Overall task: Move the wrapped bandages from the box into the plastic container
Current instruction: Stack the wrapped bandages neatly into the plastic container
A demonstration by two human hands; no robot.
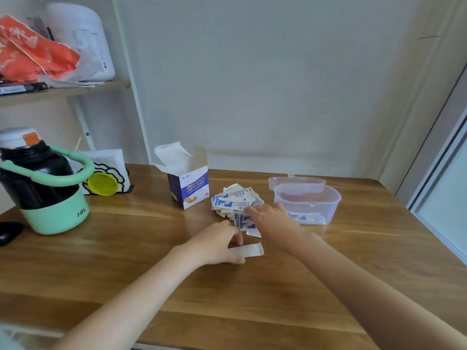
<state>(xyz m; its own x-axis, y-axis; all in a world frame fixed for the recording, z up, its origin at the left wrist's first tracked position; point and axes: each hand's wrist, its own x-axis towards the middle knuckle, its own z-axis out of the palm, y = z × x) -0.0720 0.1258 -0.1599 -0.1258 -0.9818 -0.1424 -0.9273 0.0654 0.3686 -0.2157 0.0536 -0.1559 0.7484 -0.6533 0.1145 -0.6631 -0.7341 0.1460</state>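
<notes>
Bandage pile [236, 202] on desk [126, 248] btwn box [188, 189] & container [308, 202]; right hand [271, 218] flat, fingers straight, touching pile; left hand [217, 242] pinching one wrapped strip [249, 249].

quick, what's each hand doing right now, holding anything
Left hand: pinches a single wrapped bandage against the table.
Right hand: open, fingers reaching onto the bandage pile, gripping nothing.

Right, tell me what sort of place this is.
Probably a room in a home, at a wooden table against a plain wall. A shelf holds a white rice-cooker-like appliance, and a black and mint-green insulated jug stands on the table.
</notes>
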